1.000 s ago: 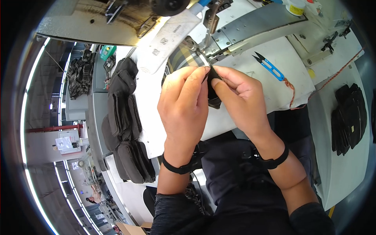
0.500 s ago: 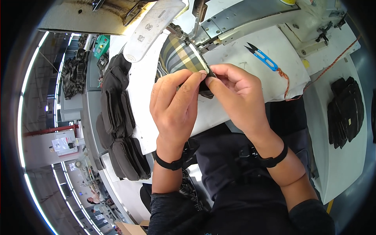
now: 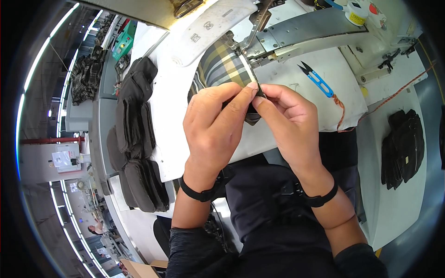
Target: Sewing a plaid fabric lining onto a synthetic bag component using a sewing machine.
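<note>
A plaid fabric piece (image 3: 221,65) in yellow, grey and white lies under the needle area of a sewing machine (image 3: 232,44). Along its right side runs a pale edge strip, with dark cloth at the near end. My left hand (image 3: 215,123) pinches this edge between thumb and forefinger. Close beside it, my right hand (image 3: 292,118) pinches the dark part of the same edge, thumb and fingers pressed together. The fingertips nearly touch, and they hide part of the fabric. Blue thread snips (image 3: 320,83) with an orange cord lie on the white table to the right of my hands.
Stacks of dark fabric pieces (image 3: 134,125) line the table's left side. Another dark pile (image 3: 402,148) rests on a white surface at the right. A small white bottle (image 3: 356,13) stands at the back right. The machine's metal arm (image 3: 296,34) spans the far side.
The view has shifted, so the table, machine and snips appear moved in the picture. Both hands still pinch the fabric edge, with nearly the same finger positions.
</note>
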Demonstrator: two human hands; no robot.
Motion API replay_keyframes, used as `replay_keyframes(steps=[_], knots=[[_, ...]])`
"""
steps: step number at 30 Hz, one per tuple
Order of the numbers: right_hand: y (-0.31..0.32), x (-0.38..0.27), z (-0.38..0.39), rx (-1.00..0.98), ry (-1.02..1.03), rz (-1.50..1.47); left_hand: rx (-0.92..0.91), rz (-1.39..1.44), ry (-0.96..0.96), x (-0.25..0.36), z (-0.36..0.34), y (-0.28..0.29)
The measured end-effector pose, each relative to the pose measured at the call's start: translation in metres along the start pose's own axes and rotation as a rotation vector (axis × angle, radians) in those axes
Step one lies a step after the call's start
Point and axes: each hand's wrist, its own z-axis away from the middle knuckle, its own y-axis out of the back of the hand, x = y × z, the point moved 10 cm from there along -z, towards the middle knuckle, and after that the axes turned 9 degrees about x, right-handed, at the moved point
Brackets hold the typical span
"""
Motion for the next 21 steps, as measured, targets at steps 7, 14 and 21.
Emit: replay_keyframes(steps=[7, 14, 21], knots=[[-0.001, -0.004, -0.002, 0.016, 0.031, 0.01, 0.041, 0.055, -0.033, -0.001, -0.002, 0.0], [-0.004, 0.001, -0.021, 0.061, 0.03, 0.039, 0.047, 0.026, -0.063, -0.016, -0.01, -0.008], [-0.012, -0.008, -0.032, 0.128, 0.061, 0.114, -0.003, -0.003, -0.071, -0.036, -0.02, -0.008]])
